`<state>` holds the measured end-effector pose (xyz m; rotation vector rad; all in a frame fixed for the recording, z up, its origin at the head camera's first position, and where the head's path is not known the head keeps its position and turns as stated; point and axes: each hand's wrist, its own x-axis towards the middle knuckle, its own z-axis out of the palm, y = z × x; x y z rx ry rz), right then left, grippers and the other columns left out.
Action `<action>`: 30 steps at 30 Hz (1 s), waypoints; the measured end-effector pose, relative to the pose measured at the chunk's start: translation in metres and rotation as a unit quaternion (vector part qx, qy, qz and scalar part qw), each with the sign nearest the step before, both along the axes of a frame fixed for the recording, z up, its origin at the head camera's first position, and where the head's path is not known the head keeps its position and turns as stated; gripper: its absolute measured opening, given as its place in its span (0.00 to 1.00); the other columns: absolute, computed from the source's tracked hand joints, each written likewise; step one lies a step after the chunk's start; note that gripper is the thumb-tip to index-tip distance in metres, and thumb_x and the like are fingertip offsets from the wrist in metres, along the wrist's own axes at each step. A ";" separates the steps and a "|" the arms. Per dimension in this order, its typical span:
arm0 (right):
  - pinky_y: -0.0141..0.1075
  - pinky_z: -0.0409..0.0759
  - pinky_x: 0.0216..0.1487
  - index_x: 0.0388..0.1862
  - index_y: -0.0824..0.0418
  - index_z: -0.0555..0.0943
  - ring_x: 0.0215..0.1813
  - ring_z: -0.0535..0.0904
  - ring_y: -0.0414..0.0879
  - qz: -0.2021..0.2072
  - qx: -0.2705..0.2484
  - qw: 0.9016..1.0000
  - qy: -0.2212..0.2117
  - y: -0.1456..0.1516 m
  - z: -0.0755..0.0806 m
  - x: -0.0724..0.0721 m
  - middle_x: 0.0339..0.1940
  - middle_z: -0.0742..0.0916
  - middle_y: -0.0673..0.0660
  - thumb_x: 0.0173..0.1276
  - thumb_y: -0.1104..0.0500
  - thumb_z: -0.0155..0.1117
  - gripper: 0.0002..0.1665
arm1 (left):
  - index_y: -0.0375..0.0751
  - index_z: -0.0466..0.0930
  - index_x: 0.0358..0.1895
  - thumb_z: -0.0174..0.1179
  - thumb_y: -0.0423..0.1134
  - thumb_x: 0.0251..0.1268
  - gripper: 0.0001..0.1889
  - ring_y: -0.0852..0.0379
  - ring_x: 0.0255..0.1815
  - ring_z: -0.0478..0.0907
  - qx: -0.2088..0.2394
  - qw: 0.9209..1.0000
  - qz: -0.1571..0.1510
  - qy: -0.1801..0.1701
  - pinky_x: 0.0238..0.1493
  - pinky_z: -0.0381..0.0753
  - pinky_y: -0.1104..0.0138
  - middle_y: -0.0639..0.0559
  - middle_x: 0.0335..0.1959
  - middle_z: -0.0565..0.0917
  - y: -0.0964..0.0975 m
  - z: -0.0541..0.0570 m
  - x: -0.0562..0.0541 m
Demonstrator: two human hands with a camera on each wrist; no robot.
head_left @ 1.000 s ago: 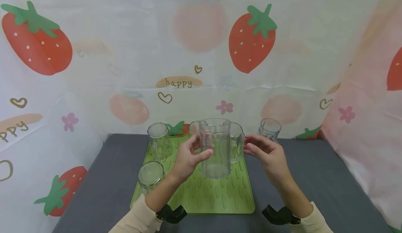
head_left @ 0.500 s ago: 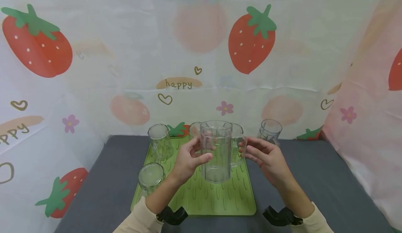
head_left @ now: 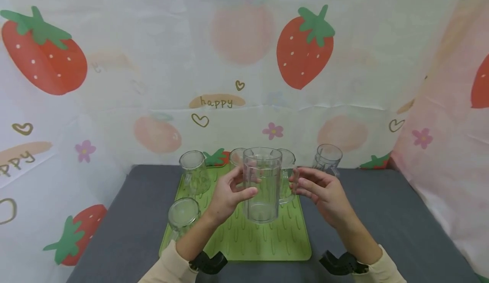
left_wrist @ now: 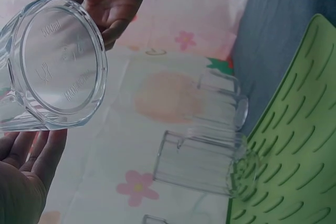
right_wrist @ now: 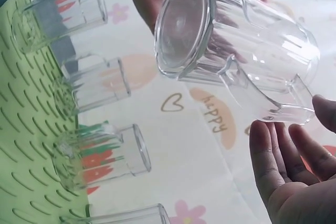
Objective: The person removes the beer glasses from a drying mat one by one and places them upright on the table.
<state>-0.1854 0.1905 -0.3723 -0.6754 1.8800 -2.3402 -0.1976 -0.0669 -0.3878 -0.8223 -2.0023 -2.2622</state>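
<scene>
A clear mug (head_left: 262, 189) is held up over the green mat (head_left: 267, 245). My left hand (head_left: 229, 194) grips its body from the left, thumb in front and fingers behind. On the other side my right hand (head_left: 322, 194) pinches the mug's handle between thumb and fingers. The left wrist view shows the mug's round base (left_wrist: 63, 61), with "500ml" moulded in it. In the right wrist view the handle (right_wrist: 283, 108) lies at the right fingertips, and the left hand is partly hidden behind the mug.
More clear mugs stand about: one at the mat's back left (head_left: 195, 172), one at its front left (head_left: 184, 213), others behind the held mug. A glass vessel (head_left: 328, 158) stands right of the mat on the grey table (head_left: 366, 206). A strawberry-printed cloth (head_left: 244, 62) hangs behind.
The held mug has come slightly lower in the head view, and its handle now shows clearly at the right hand. The right fingers have moved a little left onto it. The left grip is unchanged.
</scene>
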 end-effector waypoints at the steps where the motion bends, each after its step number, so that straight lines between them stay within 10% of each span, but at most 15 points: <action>1: 0.32 0.85 0.48 0.54 0.51 0.82 0.49 0.86 0.40 0.001 0.000 1.000 0.000 0.000 0.000 0.000 0.48 0.87 0.45 0.74 0.69 0.53 0.19 | 0.32 0.67 0.69 0.68 0.45 0.59 0.37 0.65 0.50 0.82 0.000 1.000 -0.002 0.000 0.49 0.84 0.68 0.25 0.57 0.76 0.000 0.000 0.000; 15: 0.31 0.84 0.47 0.55 0.53 0.82 0.47 0.86 0.39 0.018 -0.003 1.000 0.009 -0.001 -0.001 0.000 0.45 0.89 0.46 0.72 0.70 0.54 0.20 | 0.29 0.67 0.68 0.69 0.45 0.59 0.37 0.64 0.52 0.81 -0.003 1.000 -0.015 0.006 0.48 0.84 0.69 0.26 0.60 0.74 0.001 -0.003 0.001; 24: 0.31 0.84 0.46 0.53 0.53 0.83 0.45 0.86 0.38 0.021 0.004 1.000 0.014 0.001 -0.006 0.000 0.43 0.89 0.46 0.72 0.71 0.54 0.19 | 0.28 0.68 0.66 0.67 0.43 0.60 0.34 0.36 0.58 0.77 -0.027 1.000 -0.011 0.002 0.46 0.85 0.69 0.28 0.62 0.73 0.000 -0.004 0.004; 30: 0.31 0.84 0.45 0.52 0.52 0.84 0.47 0.86 0.38 0.039 -0.006 0.999 0.033 0.003 -0.007 0.000 0.45 0.89 0.45 0.71 0.72 0.53 0.21 | 0.32 0.66 0.69 0.69 0.49 0.59 0.39 0.56 0.57 0.79 -0.051 0.998 0.006 0.042 0.50 0.84 0.68 0.30 0.60 0.75 0.000 -0.003 0.009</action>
